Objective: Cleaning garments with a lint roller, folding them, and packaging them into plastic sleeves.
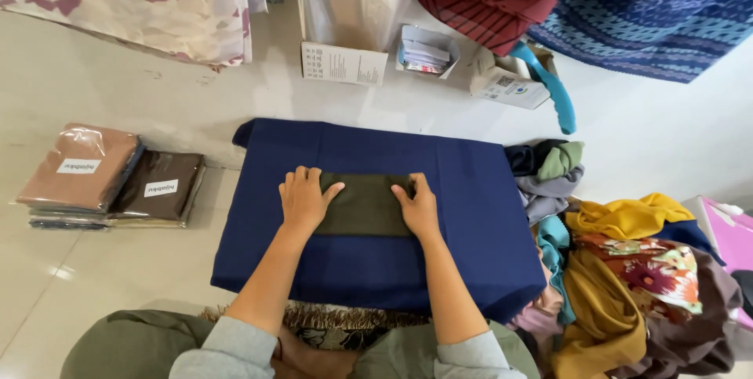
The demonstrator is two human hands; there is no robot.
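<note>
Two hands, left hand (304,198) and right hand (418,208), lie flat and apart, pinning the folded olive-green cloth (365,205) on the navy blue fabric sheet (471,214) to keep its folds flat.

Matt olive cloth (365,205), smooth and flat, on a matt navy cloth (471,214) with soft creases. Glossy clear plastic wrap on the packed brown fabrics (78,167), paper labels on top. Shiny smooth tile floor (157,96). Cardboard box (345,63) with printed paper face. Heap of soft mixed cloths (627,269), mostly matt, some floral print.
</note>
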